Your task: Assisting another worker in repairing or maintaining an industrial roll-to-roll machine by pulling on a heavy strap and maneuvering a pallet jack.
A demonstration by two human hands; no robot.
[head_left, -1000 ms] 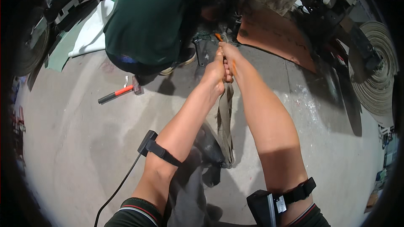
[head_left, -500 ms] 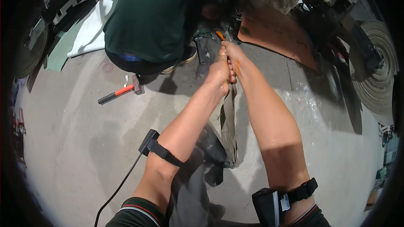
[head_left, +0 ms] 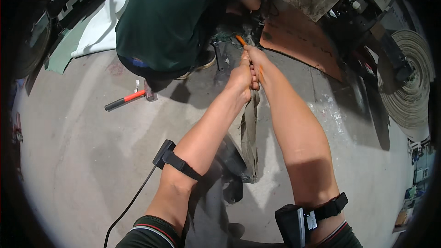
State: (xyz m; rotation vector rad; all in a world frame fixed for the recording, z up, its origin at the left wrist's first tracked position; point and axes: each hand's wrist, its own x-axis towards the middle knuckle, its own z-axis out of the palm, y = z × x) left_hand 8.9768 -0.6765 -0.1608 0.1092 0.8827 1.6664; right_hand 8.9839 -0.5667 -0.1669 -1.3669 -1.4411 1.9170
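Both my arms reach straight ahead, hands close together low over the floor. My left hand [head_left: 240,78] is closed round a worn grey fabric strip [head_left: 249,133], whose loose end trails back toward my feet. My right hand [head_left: 253,60] is closed just beyond and against it, apparently on the same strip; the fingers hide much of the grip. An orange piece [head_left: 240,40] shows past my right hand; whether I hold it I cannot tell. Ahead to the left crouches a person in a dark green shirt [head_left: 161,27], one forearm reaching toward the machinery.
A hammer [head_left: 131,98] with a red and black handle lies on the floor at left. A dark wrench-like tool [head_left: 218,55] lies near the person's shoe. An orange-brown panel [head_left: 301,39] leans ahead right, beside a large roll of grey belting [head_left: 409,92]. White sheeting [head_left: 98,30] lies far left.
The crouching person's forearm has come further into view at the right of their body. My hands keep their grip almost unmoved; the view has shifted slightly.
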